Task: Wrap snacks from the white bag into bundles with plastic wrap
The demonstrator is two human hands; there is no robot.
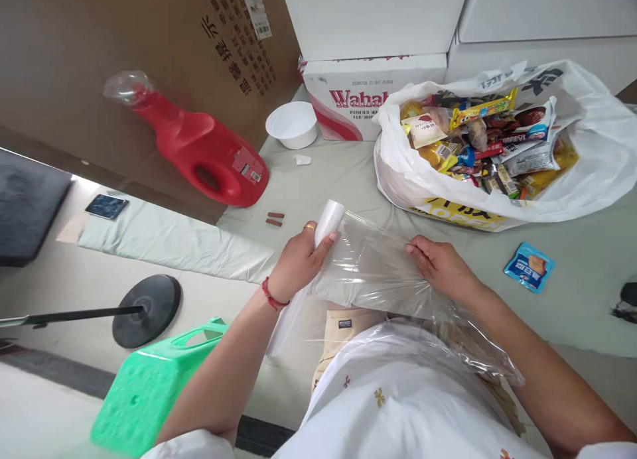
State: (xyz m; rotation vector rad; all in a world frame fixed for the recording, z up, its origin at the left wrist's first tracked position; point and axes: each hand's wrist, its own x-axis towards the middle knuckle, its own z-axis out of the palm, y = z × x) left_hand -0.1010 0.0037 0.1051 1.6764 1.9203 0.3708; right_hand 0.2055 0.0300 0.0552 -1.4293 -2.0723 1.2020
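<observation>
We see the left hand (303, 255) wrapped round a white cylindrical plastic roll (330, 220), its long axis slanting forward and rightward, while the right hand (440, 266), farther off to the right, pinches seemingly the edge of a transparent plastic sheet (365, 263).

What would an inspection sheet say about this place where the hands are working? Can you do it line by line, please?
Surface: pale green cloth, wrinkled in places.
Things in use: white roll with clear film drawn out from it.
Clutter: white bag full of snacks, blue packet, white bowl, red bottle, two brown pieces, phone; a black thing at the right edge, too cut off to name.
Left hand: closed around the roll.
Right hand: pinching the film.
Cables: nothing seen.
Surroundings: brown carton, Wahaha box, green stool on the floor.
</observation>
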